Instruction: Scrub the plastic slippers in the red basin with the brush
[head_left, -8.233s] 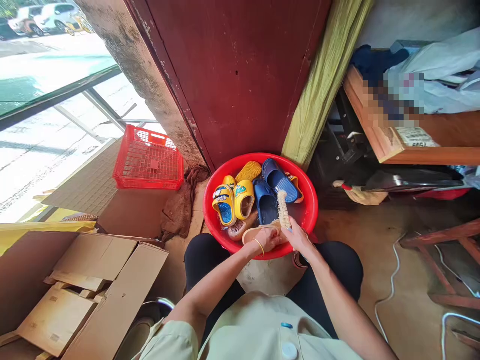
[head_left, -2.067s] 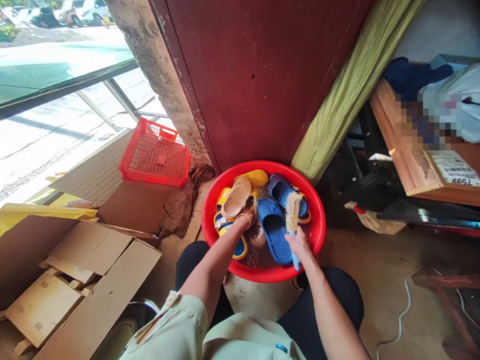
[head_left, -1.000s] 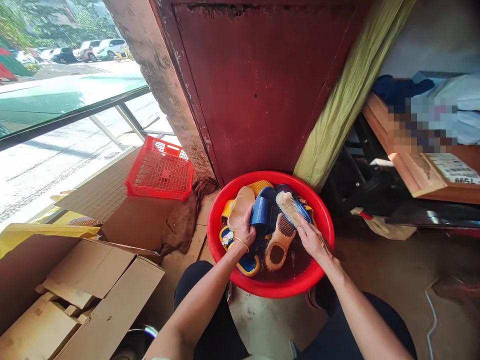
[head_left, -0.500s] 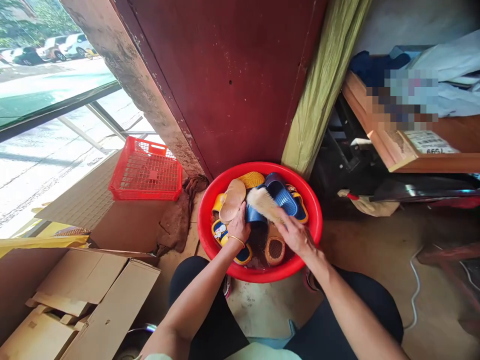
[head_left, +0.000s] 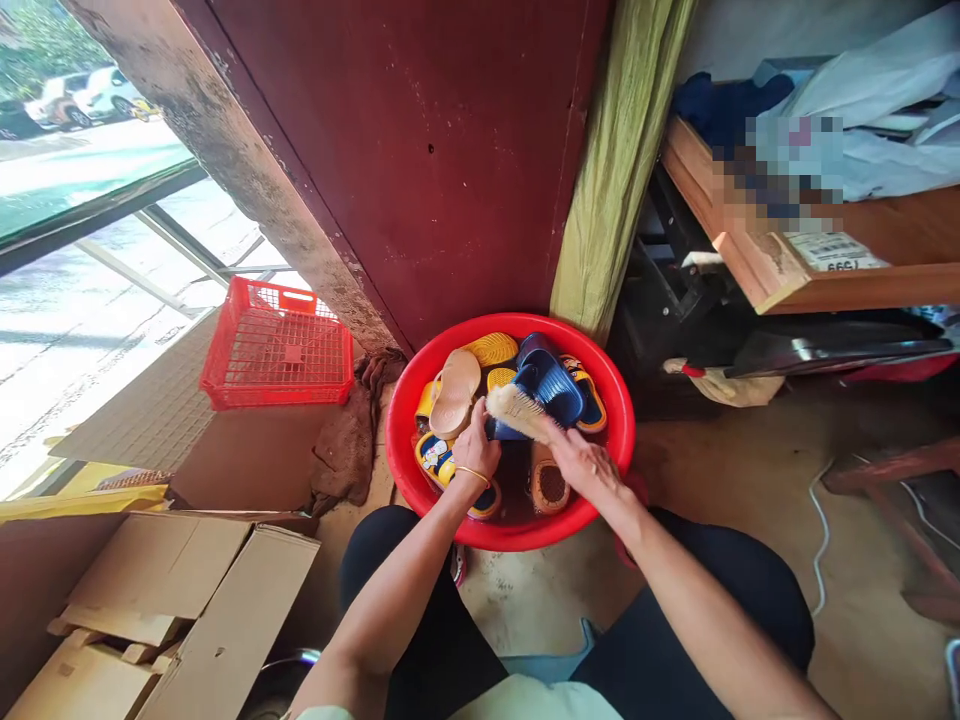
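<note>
In the red basin [head_left: 397, 440] lie several slippers in dark water. My left hand [head_left: 477, 447], fingers closed, grips a blue slipper [head_left: 504, 430] near the middle; the brush partly covers that slipper. My right hand [head_left: 589, 465] is wrapped round the handle of a scrubbing brush [head_left: 516, 408], whose pale head lies over the blue slipper. Beside my left fingers rests a tan slipper [head_left: 455, 395]. Another blue slipper [head_left: 556, 390] sits behind the brush, with a yellow slipper [head_left: 491, 348] at the far rim. A brown slipper [head_left: 550, 487] is below my right hand.
A red plastic crate [head_left: 277, 350] stands left of the basin, next to a brown cloth [head_left: 345, 455]. Cardboard boxes [head_left: 172, 570] fill the lower left. Behind the basin are a dark red door [head_left: 450, 200] and a green curtain [head_left: 619, 190]. A wooden shelf [head_left: 832, 290] juts in at right.
The whole view has shifted slightly, so the basin appears a little further left and higher. The brush head has tilted and sits lower over the blue slipper. Both hands keep their holds.
</note>
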